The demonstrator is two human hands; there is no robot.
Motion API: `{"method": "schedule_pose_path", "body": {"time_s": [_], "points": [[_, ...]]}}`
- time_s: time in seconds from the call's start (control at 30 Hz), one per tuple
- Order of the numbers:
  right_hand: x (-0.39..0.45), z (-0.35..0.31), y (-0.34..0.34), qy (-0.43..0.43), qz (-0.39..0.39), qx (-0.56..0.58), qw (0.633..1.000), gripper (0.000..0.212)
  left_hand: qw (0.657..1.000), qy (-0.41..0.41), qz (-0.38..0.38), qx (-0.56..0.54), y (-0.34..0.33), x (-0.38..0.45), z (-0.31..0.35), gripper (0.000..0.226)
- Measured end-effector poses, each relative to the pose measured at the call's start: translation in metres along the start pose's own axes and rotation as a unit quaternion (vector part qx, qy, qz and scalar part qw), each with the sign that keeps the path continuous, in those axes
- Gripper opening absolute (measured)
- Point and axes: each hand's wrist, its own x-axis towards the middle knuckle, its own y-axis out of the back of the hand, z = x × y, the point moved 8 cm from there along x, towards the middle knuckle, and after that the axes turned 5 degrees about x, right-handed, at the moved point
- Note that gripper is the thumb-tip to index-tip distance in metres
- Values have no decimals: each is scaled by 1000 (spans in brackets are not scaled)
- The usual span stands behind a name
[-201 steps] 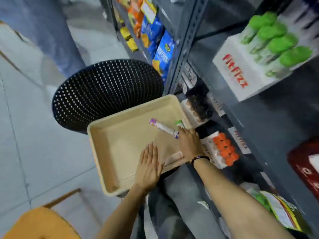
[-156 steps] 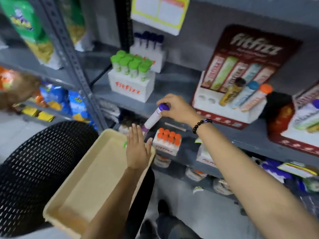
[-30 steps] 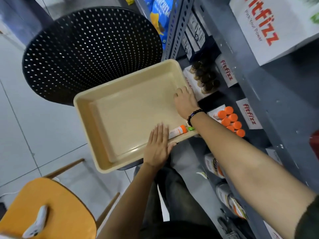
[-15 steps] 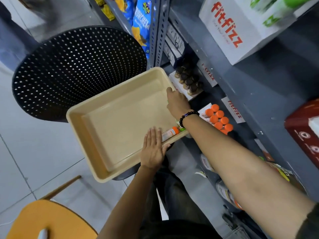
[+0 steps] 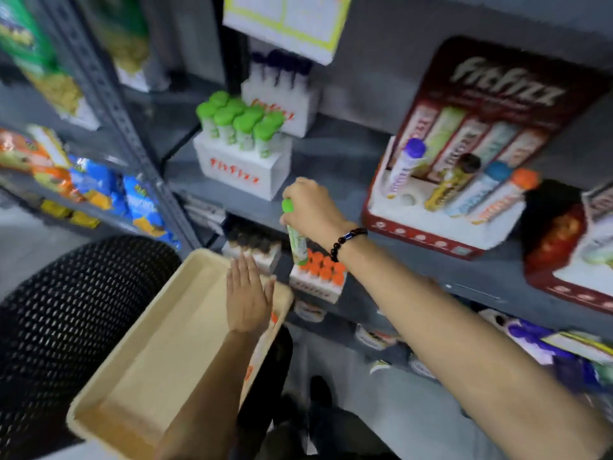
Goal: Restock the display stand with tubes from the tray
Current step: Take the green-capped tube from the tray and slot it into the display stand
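Note:
My right hand (image 5: 310,207) grips a green-capped tube (image 5: 296,239) upright in front of the shelf edge, left of the red display stand (image 5: 428,234). The stand holds a purple-capped tube (image 5: 403,167), a dark-capped one (image 5: 451,182), a blue-capped one (image 5: 479,189) and an orange-capped one (image 5: 507,197), with an empty hole (image 5: 406,200) between the purple and dark ones. My left hand (image 5: 248,295) lies flat, fingers apart, on the far corner of the beige tray (image 5: 149,356). An orange-capped tube (image 5: 273,318) peeks out beside that hand.
A black perforated bin (image 5: 63,307) sits under the tray at left. White boxes of green-capped tubes (image 5: 242,154) and dark-capped tubes (image 5: 282,91) stand on the shelf. A box of orange-capped tubes (image 5: 318,277) sits on the lower shelf. Snack bags (image 5: 132,197) fill the left rack.
My right hand has lifted a green-capped tube out of the tray up to shelf height. The view has swung up from the tray to the shelves. The purple tube now stands in the stand.

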Motion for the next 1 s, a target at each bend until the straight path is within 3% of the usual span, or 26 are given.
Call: {"method": "schedule_pose_path", "body": {"time_s": [0.3, 0.4, 0.47, 0.57, 1.0], "points": [[-59, 70, 157, -107, 139, 9, 984, 38, 990, -138, 17, 1, 33, 61, 114, 86], [-70, 88, 190, -129, 173, -5, 976, 38, 986, -168, 13, 9, 28, 75, 146, 98], [-75, 98, 206, -147, 183, -4, 972, 43, 985, -170, -24, 33, 13, 83, 158, 83], [-79, 112, 219, -169, 181, 12, 969, 51, 982, -167, -57, 74, -7, 94, 164, 65], [-63, 123, 220, -180, 112, -2, 977, 39, 980, -162, -57, 101, -16, 96, 162, 65]]}}
